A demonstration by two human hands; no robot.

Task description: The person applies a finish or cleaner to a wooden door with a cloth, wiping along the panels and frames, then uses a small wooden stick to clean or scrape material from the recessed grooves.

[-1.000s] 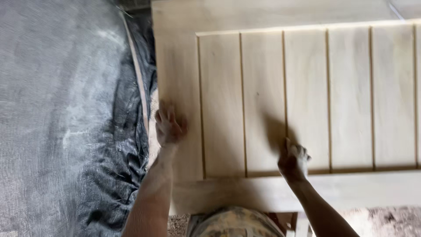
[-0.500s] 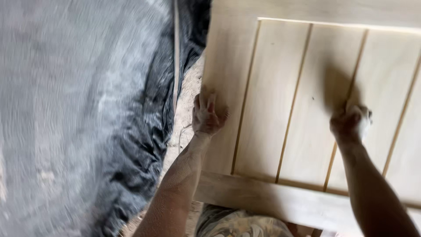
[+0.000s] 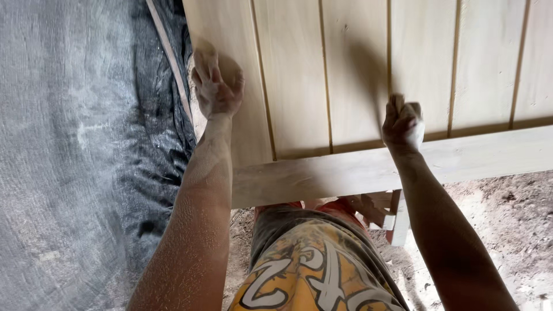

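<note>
Panel: a pale wooden panelled door leaf (image 3: pixel 368 75) lies flat and fills the upper right of the view, with grooved vertical boards above a wide bottom rail (image 3: pixel 368 170).
Right hand: the right hand (image 3: pixel 403 124) is clenched over a small pale wad, likely sandpaper though I cannot tell for sure, pressed on a board just above the rail.
Left hand: the left hand (image 3: pixel 216 80) lies flat with fingers spread on the outer stile by the panel's left edge, grasping nothing.
Change: a second ago the whole lower left corner of the panel showed, with both hands low in the view; now the camera sits closer and further right, the left hand has slid up the stile and the right hand is back low near the rail.
Reading: this looks like rubbing strokes along the boards, with the left hand steadying.
Around: dusty black plastic sheeting (image 3: pixel 86 155) left of the panel, bare dirt ground (image 3: pixel 501 230) at right, the person's yellow-printed shorts (image 3: pixel 311 270) below.
</note>
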